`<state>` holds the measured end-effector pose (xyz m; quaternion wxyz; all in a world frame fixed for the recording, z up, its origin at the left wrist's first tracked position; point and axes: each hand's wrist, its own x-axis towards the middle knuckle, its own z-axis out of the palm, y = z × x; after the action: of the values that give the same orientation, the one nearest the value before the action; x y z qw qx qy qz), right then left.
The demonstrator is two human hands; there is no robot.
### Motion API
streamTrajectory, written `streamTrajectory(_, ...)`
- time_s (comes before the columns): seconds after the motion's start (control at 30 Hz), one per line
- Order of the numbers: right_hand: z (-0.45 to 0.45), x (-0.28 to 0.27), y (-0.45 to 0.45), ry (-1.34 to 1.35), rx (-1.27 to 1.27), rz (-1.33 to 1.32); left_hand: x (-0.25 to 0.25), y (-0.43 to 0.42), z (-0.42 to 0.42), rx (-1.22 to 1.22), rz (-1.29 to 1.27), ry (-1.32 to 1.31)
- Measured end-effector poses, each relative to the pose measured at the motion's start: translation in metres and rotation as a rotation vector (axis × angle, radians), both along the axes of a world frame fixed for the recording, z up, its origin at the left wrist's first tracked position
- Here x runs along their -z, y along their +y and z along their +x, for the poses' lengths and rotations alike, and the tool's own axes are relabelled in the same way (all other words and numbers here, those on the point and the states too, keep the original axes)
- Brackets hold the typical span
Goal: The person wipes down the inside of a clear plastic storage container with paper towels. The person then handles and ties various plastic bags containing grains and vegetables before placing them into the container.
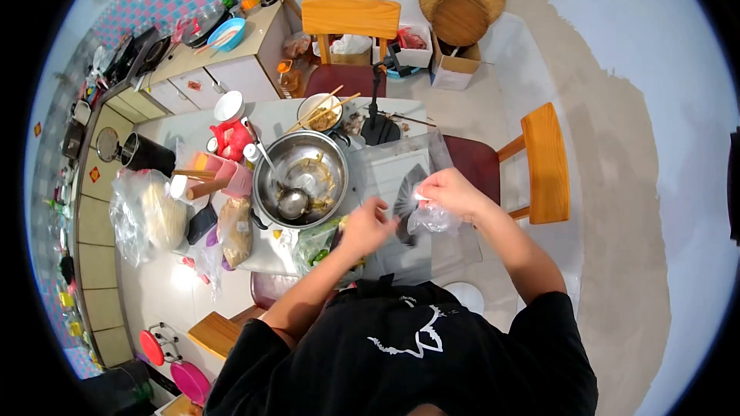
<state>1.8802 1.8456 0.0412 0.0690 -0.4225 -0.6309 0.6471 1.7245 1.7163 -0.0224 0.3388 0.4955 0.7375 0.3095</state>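
My right hand (449,192) is closed on the gathered neck of a clear plastic bag (435,219) above the right side of the table. A dark, blurred piece (408,189) shows beside the bag; whether it is inside, I cannot tell. My left hand (368,226) is just left of it, fingers loosely curled and apart, with nothing visible in them. A large steel pot (337,162) stands left of my hands, a ladle (294,203) and some yellowish food scraps inside. Below my left hand lies a clear bag of green vegetables (312,246).
Behind the pot stands a bowl (316,100) with chopsticks across it, beside a black stand (380,129). Pink containers (240,179), a bag of noodles (163,216) and a brown packet (234,231) crowd the left. Chairs (546,163) flank the table.
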Motion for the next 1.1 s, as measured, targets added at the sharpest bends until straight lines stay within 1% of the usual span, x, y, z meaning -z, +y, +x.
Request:
streamTrajectory(0.03, 0.001, -0.003, -0.007, 0.003, -0.039, -0.029, 0.002, -0.011, 0.013, 0.013, 0.023, -0.096)
streamTrajectory(0.1, 0.0, -0.014, -0.017, 0.008, -0.085, -0.057, 0.0, -0.015, 0.034, -0.097, 0.136, 0.231)
streamTrajectory(0.13, -0.001, -0.022, -0.022, -0.097, -0.262, 0.099, 0.001, -0.014, 0.029, -0.101, 0.138, 0.232)
streamTrajectory(0.17, 0.0, -0.029, -0.027, -0.204, -0.437, 0.256, 0.004, -0.009, 0.02, 0.02, 0.14, 0.27)
streamTrajectory(0.2, 0.002, -0.032, -0.03, -0.231, -0.556, 0.33, 0.006, -0.002, 0.009, 0.141, 0.142, 0.305)
streamTrajectory(0.23, 0.004, -0.033, -0.035, -0.233, -0.558, 0.332, 0.007, 0.006, -0.007, 0.301, 0.196, 0.357)
streamTrajectory(0.3, 0.006, -0.035, -0.043, -0.212, -0.732, 0.72, -0.003, 0.026, -0.036, 0.48, 0.67, 0.423)
streamTrajectory(0.33, 0.004, -0.04, -0.044, -0.227, -0.743, 0.767, -0.016, 0.031, -0.037, 0.478, 0.671, 0.425)
streamTrajectory(0.4, 0.001, -0.046, -0.042, -0.188, -0.708, 0.798, -0.038, 0.036, -0.031, 0.102, 0.62, 0.588)
streamTrajectory(0.43, 0.0, -0.05, -0.041, -0.15, -0.668, 0.828, -0.039, 0.035, -0.028, 0.105, 0.628, 0.59)
streamTrajectory(0.5, 0.0, -0.06, -0.042, -0.199, -0.665, 0.782, -0.034, 0.027, -0.019, 0.015, 0.167, 0.485)
streamTrajectory(0.53, 0.002, -0.064, -0.045, -0.169, -0.612, 0.783, -0.03, 0.019, -0.013, -0.049, 0.241, 0.406)
streamTrajectory(0.57, 0.004, -0.065, -0.048, -0.137, -0.559, 0.783, -0.027, 0.013, -0.012, -0.045, 0.242, 0.407)
streamTrajectory(0.63, 0.005, -0.063, -0.054, -0.119, -0.548, 0.751, -0.036, -0.003, -0.013, -0.154, 0.087, 0.22)
streamTrajectory(0.7, 0.005, -0.061, -0.06, -0.101, -0.54, 0.717, -0.049, -0.019, -0.014, -0.118, 0.069, 0.251)
streamTrajectory(0.77, 0.002, -0.061, -0.067, 0.01, -0.464, 0.731, -0.061, -0.035, -0.009, -0.083, 0.051, 0.282)
streamTrajectory(0.83, 0.0, -0.055, -0.074, 0.02, -0.456, 0.749, -0.068, -0.049, -0.001, 0.112, 0.032, -0.108)
streamTrajectory(0.9, -0.001, -0.052, -0.08, 0.032, -0.453, 0.763, -0.06, -0.057, 0.016, 0.169, 0.188, 0.162)
streamTrajectory(0.93, -0.001, -0.051, -0.083, 0.003, -0.456, 0.771, -0.052, -0.055, 0.021, 0.151, 0.172, 0.217)
streamTrajectory(0.97, -0.002, -0.051, -0.084, -0.027, -0.457, 0.781, -0.042, -0.051, 0.023, 0.152, 0.171, 0.221)
streamTrajectory(1.03, 0.0, -0.047, -0.086, -0.027, -0.417, 0.805, -0.029, -0.04, 0.024, -0.006, 0.289, 0.332)
streamTrajectory(1.07, 0.001, -0.045, -0.087, -0.031, -0.382, 0.829, -0.025, -0.036, 0.024, -0.01, 0.355, 0.307)
streamTrajectory(1.1, 0.003, -0.045, -0.086, -0.032, -0.379, 0.83, -0.024, -0.031, 0.021, -0.007, 0.358, 0.307)
